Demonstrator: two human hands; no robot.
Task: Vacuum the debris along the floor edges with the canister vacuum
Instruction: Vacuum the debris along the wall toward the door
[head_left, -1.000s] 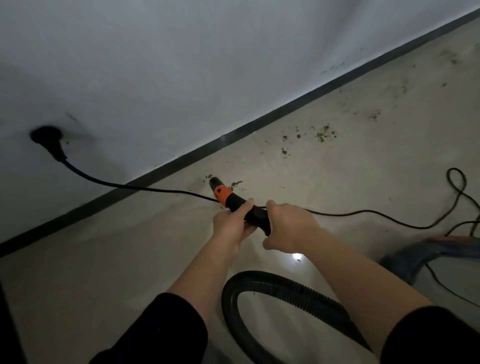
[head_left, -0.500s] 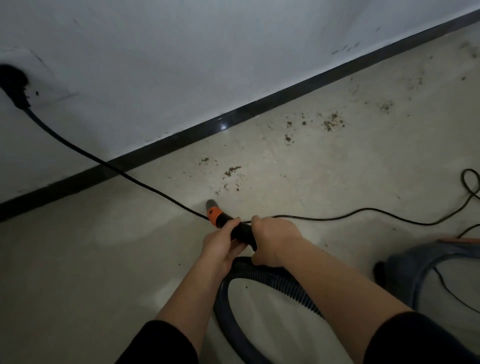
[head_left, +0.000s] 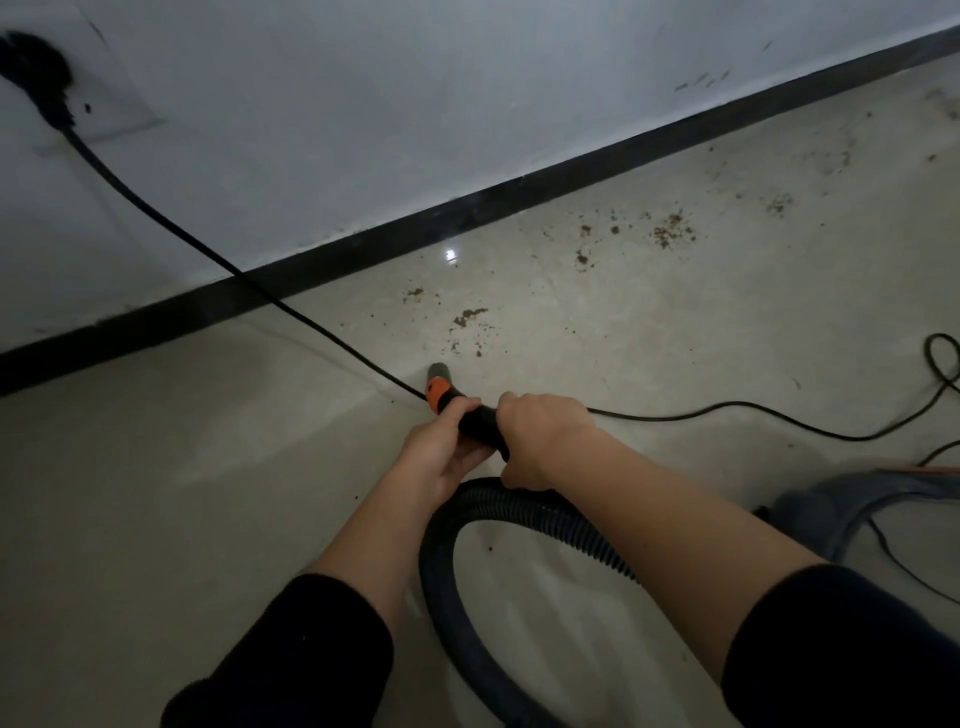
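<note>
Both hands grip the black vacuum nozzle handle (head_left: 480, 422), which has an orange collar (head_left: 438, 391) and a dark open tip pointing at the floor. My left hand (head_left: 441, 457) wraps the handle from the left; my right hand (head_left: 540, 431) curls over it from the right. A black ribbed hose (head_left: 540, 512) loops back under my right arm. Brown debris (head_left: 467, 318) lies on the pale floor just beyond the tip, with further patches (head_left: 672, 231) along the black skirting (head_left: 467, 208). Part of the grey canister (head_left: 852, 501) shows at right.
A black power cord (head_left: 291, 306) runs from a wall plug (head_left: 44, 78) at top left, across the floor under the nozzle, to coils (head_left: 943, 358) at the right edge. A white wall rises behind the skirting.
The nozzle tip has drawn back from the debris near the skirting towards me, and the view has shifted so the plug sits higher and further left.
</note>
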